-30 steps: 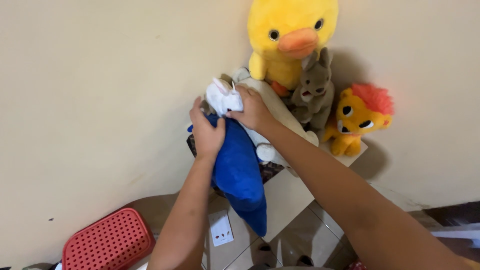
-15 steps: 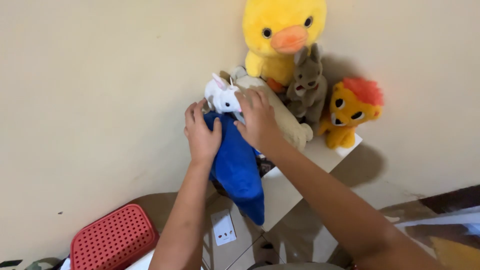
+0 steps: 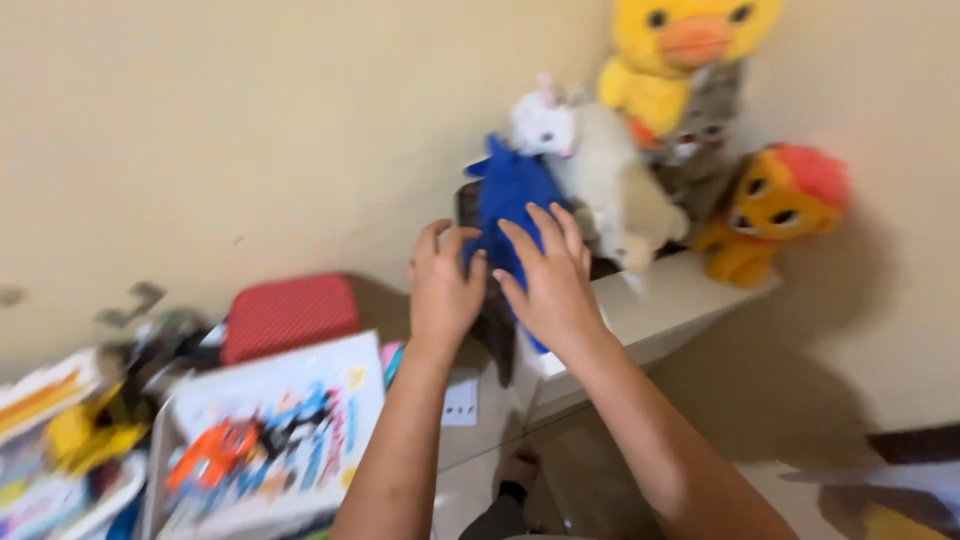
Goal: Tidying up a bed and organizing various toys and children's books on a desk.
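Far left, on the floor: a blurred heap of picture boxes (image 3: 270, 440) in bright colours, with a yellow toy (image 3: 90, 430) beside them. Behind these, against the wall, a red perforated basket (image 3: 288, 315).

Next, the left hand (image 3: 445, 290), fingers stretched out and slightly spread, laid flat on the lower part of the blue plush (image 3: 510, 195) and on something dark just under it (too smeared to name). Not curled round anything.

Blue plush itself at the left edge of the white shelf (image 3: 680, 300), standing nearly upright, its lower end hanging over the shelf's front edge behind the hands.

Then the right hand (image 3: 553, 285), also unclenched, fingers fanned and pressing the front of the blue plush just beside the left hand. No grasp, only flat contact.

Further right along the shelf: a white rabbit plush (image 3: 545, 122) touching the top of the blue one, a cream plush (image 3: 620, 185) lying aslant, a big yellow duck (image 3: 690, 50) in the corner, a grey plush (image 3: 700, 140) below it, an orange lion (image 3: 780, 205) at the right edge.

Judged from this: blue plush already up among the others, not yet released, lower end not fully on the shelf.
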